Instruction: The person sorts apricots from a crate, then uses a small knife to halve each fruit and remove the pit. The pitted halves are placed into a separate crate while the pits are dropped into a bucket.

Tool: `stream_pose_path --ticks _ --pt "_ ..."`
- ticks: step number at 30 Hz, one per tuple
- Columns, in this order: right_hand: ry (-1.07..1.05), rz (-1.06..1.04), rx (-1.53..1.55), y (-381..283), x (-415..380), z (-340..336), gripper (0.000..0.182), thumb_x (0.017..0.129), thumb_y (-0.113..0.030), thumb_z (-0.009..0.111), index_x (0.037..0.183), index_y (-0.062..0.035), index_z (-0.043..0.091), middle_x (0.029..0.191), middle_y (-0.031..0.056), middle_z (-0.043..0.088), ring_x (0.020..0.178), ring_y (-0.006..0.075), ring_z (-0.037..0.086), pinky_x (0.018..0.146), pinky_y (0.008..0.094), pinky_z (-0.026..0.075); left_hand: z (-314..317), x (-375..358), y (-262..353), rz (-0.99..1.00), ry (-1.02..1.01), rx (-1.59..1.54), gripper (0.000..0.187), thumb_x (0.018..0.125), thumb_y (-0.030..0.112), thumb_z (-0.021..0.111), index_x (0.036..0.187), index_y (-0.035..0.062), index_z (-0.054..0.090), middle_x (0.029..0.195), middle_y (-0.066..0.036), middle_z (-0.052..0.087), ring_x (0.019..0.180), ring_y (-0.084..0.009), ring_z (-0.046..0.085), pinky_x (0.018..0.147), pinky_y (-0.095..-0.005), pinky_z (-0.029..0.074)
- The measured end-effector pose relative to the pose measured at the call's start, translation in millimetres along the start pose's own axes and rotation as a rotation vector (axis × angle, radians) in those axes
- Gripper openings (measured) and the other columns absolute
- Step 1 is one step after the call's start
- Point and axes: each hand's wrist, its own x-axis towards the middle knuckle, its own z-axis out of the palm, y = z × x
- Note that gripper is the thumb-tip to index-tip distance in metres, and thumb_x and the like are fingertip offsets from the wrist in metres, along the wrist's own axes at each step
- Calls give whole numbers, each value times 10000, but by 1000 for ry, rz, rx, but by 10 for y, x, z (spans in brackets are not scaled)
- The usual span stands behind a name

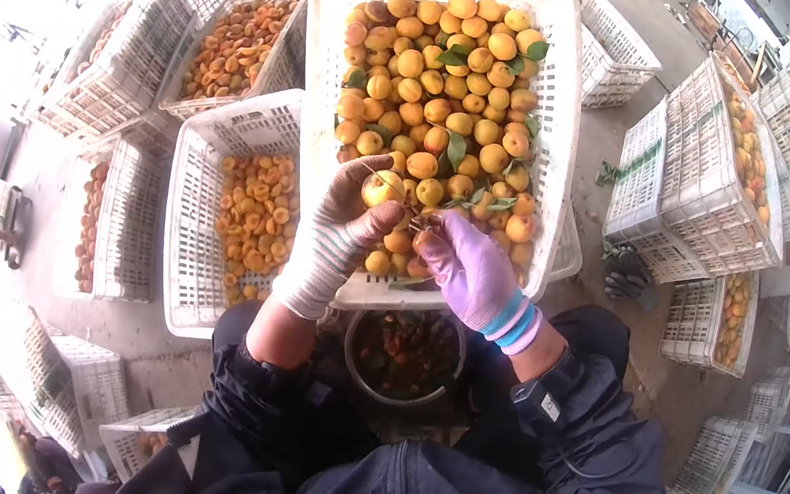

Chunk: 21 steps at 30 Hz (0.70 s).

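Note:
My left hand (335,244), in a white knit glove with dirty fingertips, grips a yellow apricot (383,189) between thumb and fingers. Close against that fruit, my right hand (477,274) in a purple glove is closed on a small dark metal tool (426,223); its exact kind I cannot tell. Both hands are over the near end of a white plastic crate (325,45) full of whole apricots (437,91) with some green leaves among them. A second white crate (184,227) on the left holds split orange apricot pieces (259,208).
Between my knees stands a round bucket (349,362) with dark brown scraps inside. Stacked crates of fruit rise on the right (715,161) and at the upper left (129,58). Dark gloves (628,275) lie on the floor to the right.

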Motion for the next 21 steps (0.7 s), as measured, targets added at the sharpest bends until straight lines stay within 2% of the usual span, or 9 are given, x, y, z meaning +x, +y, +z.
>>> stream_pose_path --ticks 1,3,7,10,13,16,17,19,21 --pt "-10 -2 -54 -16 4 -11 310 978 -295 544 1004 13 568 842 192 666 800 358 669 662 389 521 -4 -8 12 -2 2 -1 592 811 182 789 1305 33 499 1165 -51 584 990 -99 578 777 -217 496" --pt "-23 -2 -107 -28 14 -21 306 977 -294 546 986 12 567 842 196 666 804 369 665 660 392 521 -10 -23 21 -20 -40 15 557 846 155 752 1319 43 481 1161 -17 549 1048 -117 532 927 -257 459" --pt "-42 7 -117 7 17 -20 297 966 -287 561 959 9 565 835 200 664 805 375 664 658 398 531 14 -30 -17 42 -28 70 549 857 159 740 1327 48 479 1177 -32 544 1079 -127 522 950 -275 455" --pt "-42 -2 -137 10 19 -11 278 964 -283 562 954 -5 564 821 189 660 795 370 663 651 407 533 -17 -36 -52 100 -34 263 554 860 168 736 1327 34 469 1196 -51 540 1135 -132 502 962 -294 453" --pt "-37 -52 -256 -3 31 -1 257 964 -289 556 940 -33 552 794 170 652 775 369 657 631 417 526 8 -60 -56 104 -71 169 540 893 230 701 1324 18 454 1178 -84 572 1120 -163 544 958 -320 464" --pt "0 -138 -357 -52 45 37 255 963 -307 551 927 -56 536 766 157 642 745 375 647 606 429 514 114 -110 -34 22 36 -109 574 945 424 586 1319 15 434 1120 -151 635 1021 -249 633 949 -351 477" --pt "24 -173 -368 -68 43 52 258 962 -318 550 920 -64 528 755 153 636 729 380 641 594 436 507 97 -105 -66 20 32 -107 574 945 424 586 1319 15 434 1120 -151 635 1021 -249 633 949 -351 477" --pt "44 -182 -388 -41 42 85 266 961 -327 550 918 -65 529 749 156 635 720 382 639 591 442 503 50 -84 -139 24 -30 -338 598 939 450 583 1330 26 427 1136 -166 631 1060 -263 619 972 -368 463" --pt "64 -192 -407 -46 42 85 274 959 -336 551 915 -66 530 744 159 633 711 385 637 587 448 498 21 -43 -153 14 -53 -348 599 934 432 600 1343 33 417 1171 -156 606 1107 -253 586 1000 -369 436"
